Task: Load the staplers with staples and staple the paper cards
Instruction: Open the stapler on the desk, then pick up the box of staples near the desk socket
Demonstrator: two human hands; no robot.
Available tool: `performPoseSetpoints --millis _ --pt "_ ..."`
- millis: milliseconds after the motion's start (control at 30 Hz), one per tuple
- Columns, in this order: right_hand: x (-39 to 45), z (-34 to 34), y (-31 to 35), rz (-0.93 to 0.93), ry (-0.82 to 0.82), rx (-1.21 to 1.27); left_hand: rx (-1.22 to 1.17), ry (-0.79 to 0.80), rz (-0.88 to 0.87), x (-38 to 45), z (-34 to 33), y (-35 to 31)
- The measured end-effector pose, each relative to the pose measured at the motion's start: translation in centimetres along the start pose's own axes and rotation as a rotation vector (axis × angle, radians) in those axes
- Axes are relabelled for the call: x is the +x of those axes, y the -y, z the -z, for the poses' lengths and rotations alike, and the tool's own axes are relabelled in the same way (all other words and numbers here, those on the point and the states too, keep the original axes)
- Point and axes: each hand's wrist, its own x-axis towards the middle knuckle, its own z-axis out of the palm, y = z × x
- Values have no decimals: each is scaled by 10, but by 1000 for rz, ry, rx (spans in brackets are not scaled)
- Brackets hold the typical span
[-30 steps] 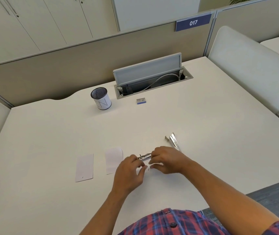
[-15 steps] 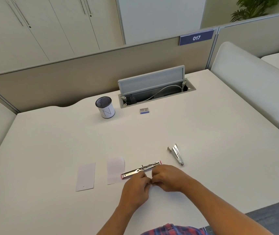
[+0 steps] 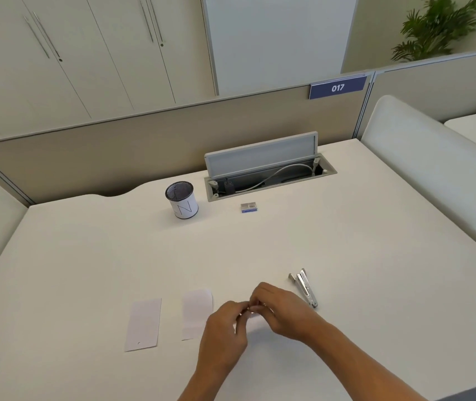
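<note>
Stapler (image 3: 252,311), small and metallic, sits almost hidden between your two hands near the front edge of the white table (image 3: 346,241); only a glint of it shows. Your left hand (image 3: 225,328) curls its fingers round one end, and your right hand (image 3: 281,309) pinches the other, fingertips of both meeting over it. Just beside your right hand lies a second stapler (image 3: 304,286), silver, flat on the table. To your left lie two paper cards: the nearer card (image 3: 196,312) just beside your left hand, the farther card (image 3: 143,324) a little apart. Well back stand a staple box (image 3: 249,207), a mesh pen cup (image 3: 181,199) and an open cable hatch (image 3: 262,157).
</note>
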Motion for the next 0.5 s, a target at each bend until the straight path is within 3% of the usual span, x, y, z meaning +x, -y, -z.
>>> performPoseSetpoints --millis 300,500 --pt "73 13 8 -192 -198 309 -501 -165 291 60 24 -17" --pt "124 19 5 -333 -234 501 -652 -257 387 103 35 -4"
